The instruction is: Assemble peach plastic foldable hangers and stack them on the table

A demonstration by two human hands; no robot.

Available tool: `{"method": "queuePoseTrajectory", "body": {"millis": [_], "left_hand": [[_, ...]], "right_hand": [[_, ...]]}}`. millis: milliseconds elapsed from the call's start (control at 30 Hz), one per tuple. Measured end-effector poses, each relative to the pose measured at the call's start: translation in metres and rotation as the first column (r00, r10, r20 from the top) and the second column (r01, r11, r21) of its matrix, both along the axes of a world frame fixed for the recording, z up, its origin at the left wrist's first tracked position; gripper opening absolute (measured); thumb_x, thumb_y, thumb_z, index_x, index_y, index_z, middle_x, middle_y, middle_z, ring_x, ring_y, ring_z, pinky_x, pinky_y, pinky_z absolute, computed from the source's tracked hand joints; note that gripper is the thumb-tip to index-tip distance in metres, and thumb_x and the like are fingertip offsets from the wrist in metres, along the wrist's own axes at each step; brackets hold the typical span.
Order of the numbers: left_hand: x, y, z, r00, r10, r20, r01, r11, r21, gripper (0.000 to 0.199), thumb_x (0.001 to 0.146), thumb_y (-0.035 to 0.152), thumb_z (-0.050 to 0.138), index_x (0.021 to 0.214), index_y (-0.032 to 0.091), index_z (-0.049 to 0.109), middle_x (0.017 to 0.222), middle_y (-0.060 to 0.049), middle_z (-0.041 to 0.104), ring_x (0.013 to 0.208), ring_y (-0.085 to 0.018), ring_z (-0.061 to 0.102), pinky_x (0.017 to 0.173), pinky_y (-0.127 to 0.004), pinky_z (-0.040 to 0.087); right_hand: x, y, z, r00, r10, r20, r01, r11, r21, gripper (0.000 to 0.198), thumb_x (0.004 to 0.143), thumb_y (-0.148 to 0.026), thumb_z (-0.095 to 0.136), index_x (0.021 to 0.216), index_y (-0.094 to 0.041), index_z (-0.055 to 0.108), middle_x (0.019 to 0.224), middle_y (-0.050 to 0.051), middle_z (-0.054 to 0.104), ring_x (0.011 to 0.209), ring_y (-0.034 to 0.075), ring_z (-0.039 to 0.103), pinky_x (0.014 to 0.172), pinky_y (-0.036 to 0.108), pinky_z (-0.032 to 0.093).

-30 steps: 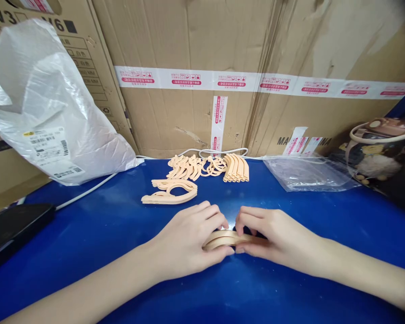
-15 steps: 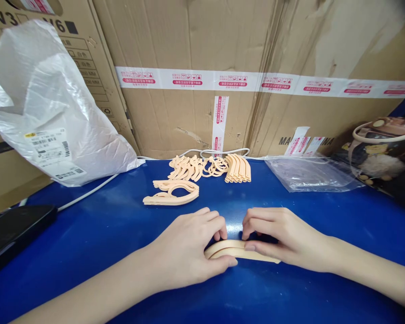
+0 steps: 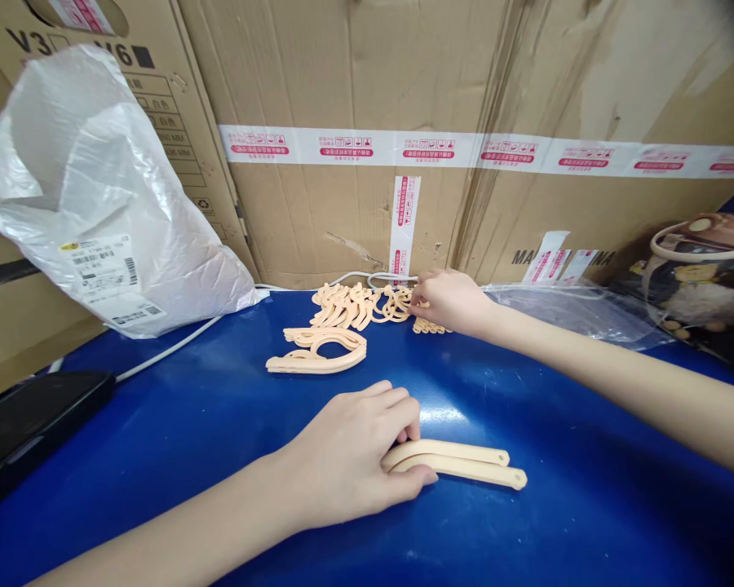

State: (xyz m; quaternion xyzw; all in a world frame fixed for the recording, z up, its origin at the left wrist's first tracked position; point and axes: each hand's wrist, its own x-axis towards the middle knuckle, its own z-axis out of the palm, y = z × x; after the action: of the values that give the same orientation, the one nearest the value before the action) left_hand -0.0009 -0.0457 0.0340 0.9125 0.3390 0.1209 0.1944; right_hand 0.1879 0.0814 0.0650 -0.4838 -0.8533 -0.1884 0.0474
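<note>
My left hand (image 3: 370, 452) is closed round the bent ends of two beige curved plastic hanger arms (image 3: 465, 458). They lie side by side just above the blue tabletop, and their straight ends with small holes point right. At the back, my right hand (image 3: 449, 300) reaches over a row of similar hanger arms (image 3: 429, 326), covering most of it. Its fingers are curled down beside a heap of beige hooks (image 3: 392, 303); what they grip is hidden. Nearer and to the left lie folded beige hangers (image 3: 318, 352), stacked together.
More beige curved parts (image 3: 341, 305) are heaped at the back. A white plastic mailing bag (image 3: 116, 204) leans at left, above a black device (image 3: 37, 432). Cardboard boxes (image 3: 342, 220) wall off the rear. A clear plastic bag (image 3: 575, 314) and a dark decorated bag (image 3: 697, 277) sit at right.
My right hand has let go of the hanger arms in front and moved back to the row of arms. My left hand keeps its hold; the two arms' right ends now show.
</note>
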Motion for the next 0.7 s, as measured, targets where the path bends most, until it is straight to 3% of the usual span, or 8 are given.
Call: {"method": "queuePoseTrajectory", "body": {"millis": [233,433,567,700], "left_hand": [[-0.001,0.002,-0.003,1.000,-0.005,-0.001,0.005,1.000,-0.014,0.024,0.081,0.038,0.066,0.084,0.020,0.051,0.077,0.003,0.055,0.070,-0.015,0.051,0.057,-0.026,0.033],[-0.002,0.002,-0.005,1.000,-0.002,0.017,0.002,1.000,-0.031,0.025,0.080,0.038,0.066,0.083,0.020,0.048,0.075,0.005,0.054,0.064,-0.013,0.050,0.054,-0.024,0.030],[-0.003,0.002,-0.005,1.000,-0.005,0.022,0.006,1.000,-0.030,0.027,0.080,0.038,0.066,0.079,0.021,0.045,0.074,0.005,0.053,0.064,-0.013,0.050,0.054,-0.024,0.030],[-0.002,0.002,-0.004,1.000,-0.018,0.002,0.018,1.000,-0.013,0.028,0.081,0.038,0.064,0.080,0.021,0.042,0.075,0.005,0.054,0.063,-0.013,0.050,0.053,-0.024,0.029]], "right_hand": [[-0.021,0.012,-0.011,0.997,-0.078,-0.015,0.078,0.997,-0.006,0.020,0.081,-0.020,0.056,0.081,-0.008,0.073,0.085,0.018,0.071,0.087,0.029,0.065,0.078,0.035,0.041],[-0.024,0.013,-0.014,0.977,-0.129,-0.169,0.120,0.991,-0.062,0.017,0.076,-0.016,0.058,0.079,-0.009,0.072,0.086,0.018,0.071,0.089,0.029,0.064,0.083,0.037,0.039],[-0.021,0.022,-0.004,0.916,-0.163,-0.365,0.115,0.982,-0.150,0.019,0.077,-0.024,0.057,0.078,-0.012,0.072,0.077,0.013,0.068,0.078,0.025,0.062,0.070,0.034,0.041],[-0.010,0.015,0.014,0.819,-0.156,-0.553,-0.010,0.958,-0.286,0.030,0.085,-0.035,0.047,0.073,-0.014,0.066,0.062,0.003,0.057,0.058,0.014,0.052,0.054,0.026,0.038]]}}
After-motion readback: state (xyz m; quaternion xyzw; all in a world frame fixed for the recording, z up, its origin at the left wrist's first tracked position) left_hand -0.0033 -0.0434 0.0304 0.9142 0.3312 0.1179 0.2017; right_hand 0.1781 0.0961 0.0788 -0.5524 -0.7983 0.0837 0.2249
